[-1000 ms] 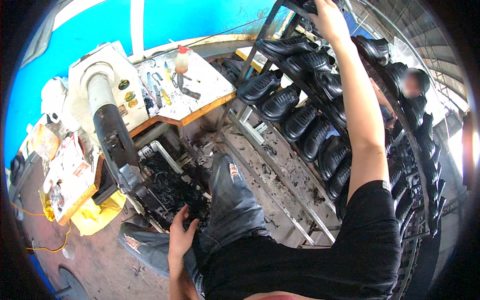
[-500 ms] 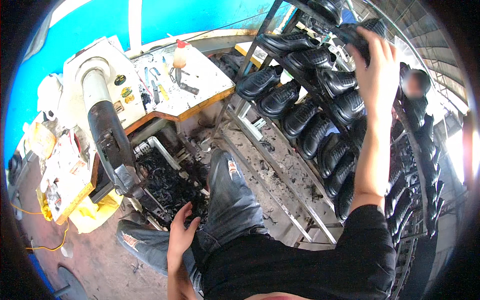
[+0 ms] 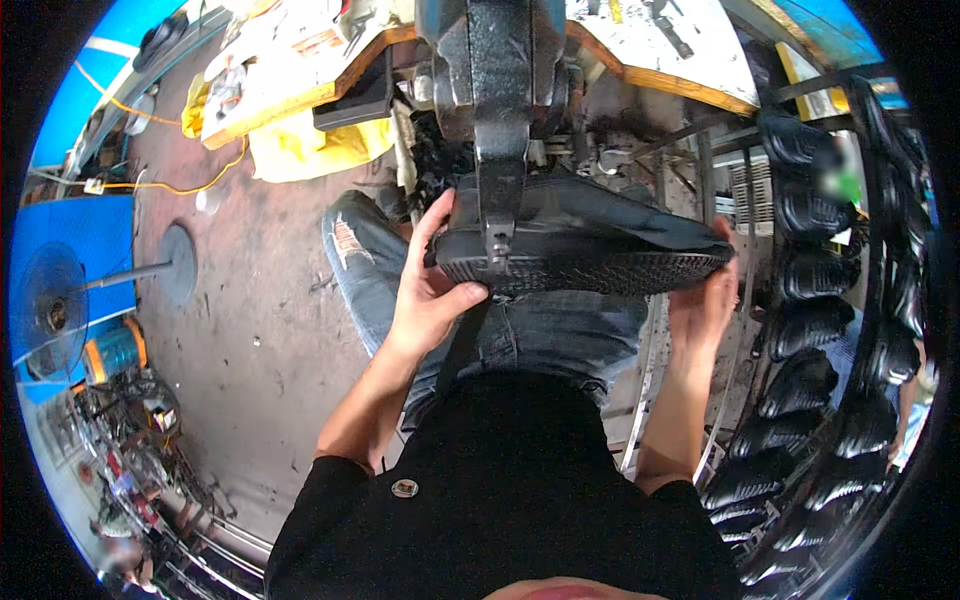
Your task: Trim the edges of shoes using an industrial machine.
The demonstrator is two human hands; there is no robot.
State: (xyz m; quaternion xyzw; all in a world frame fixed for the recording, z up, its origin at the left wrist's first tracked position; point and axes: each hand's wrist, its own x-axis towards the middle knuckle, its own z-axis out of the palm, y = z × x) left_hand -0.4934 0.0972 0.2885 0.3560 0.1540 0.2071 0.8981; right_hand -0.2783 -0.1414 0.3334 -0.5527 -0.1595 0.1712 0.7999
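Head view: left hand grips the black shoe's heel, right hand cups its toe, steadying it sole-up under the machine arm.

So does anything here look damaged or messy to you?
Two small things: the jeans are ripped at the left knee, and a crumpled yellow cloth hangs off the workbench edge. The black shoe, held by both hands on the machine arm, looks intact.

Shoe lies under the machine arm, rack at right.
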